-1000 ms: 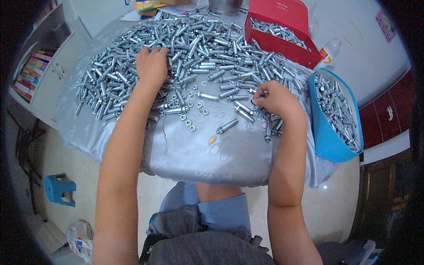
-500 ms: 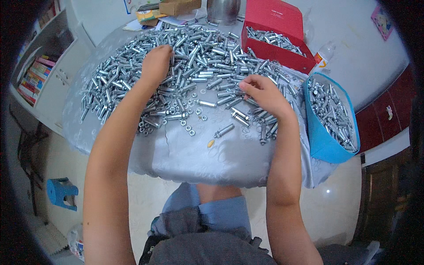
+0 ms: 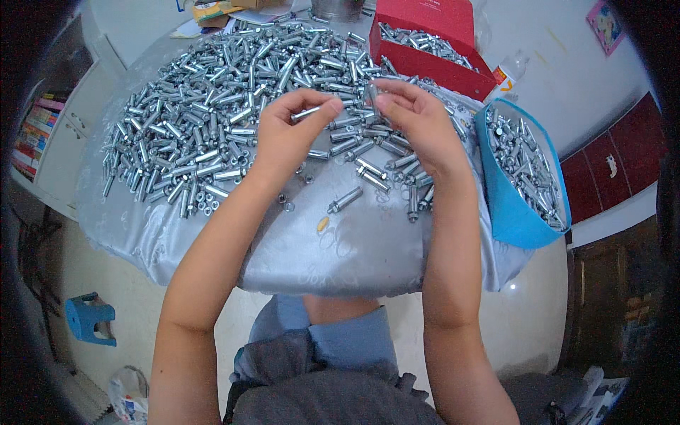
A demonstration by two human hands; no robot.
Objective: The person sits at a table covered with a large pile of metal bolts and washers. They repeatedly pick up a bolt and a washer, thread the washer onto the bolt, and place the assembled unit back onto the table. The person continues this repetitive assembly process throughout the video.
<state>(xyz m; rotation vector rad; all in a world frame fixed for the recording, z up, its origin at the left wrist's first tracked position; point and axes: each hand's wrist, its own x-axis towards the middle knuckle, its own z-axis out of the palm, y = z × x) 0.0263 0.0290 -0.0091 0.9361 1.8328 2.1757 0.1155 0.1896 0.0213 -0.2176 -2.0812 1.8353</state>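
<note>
A big heap of silver metal bolts (image 3: 212, 106) covers a round table under a shiny grey cloth (image 3: 312, 248). My left hand (image 3: 287, 134) is raised above the heap and pinches one bolt (image 3: 308, 112) between thumb and fingertips. My right hand (image 3: 418, 124) is beside it, fingers closed on a small metal part (image 3: 373, 92) at the other end. Both hands meet over the table's middle. Loose nuts (image 3: 205, 198) and single bolts (image 3: 345, 200) lie near the front edge.
A blue tub (image 3: 513, 205) full of bolts hangs at the table's right edge. A red box (image 3: 432, 49) with more bolts stands at the back right. A small blue stool (image 3: 88, 319) sits on the floor at the left. Shelves with books line the far left.
Both hands have lifted off the heap and come together in the middle. Each now holds a metal piece, where before they were reaching down into the bolts.
</note>
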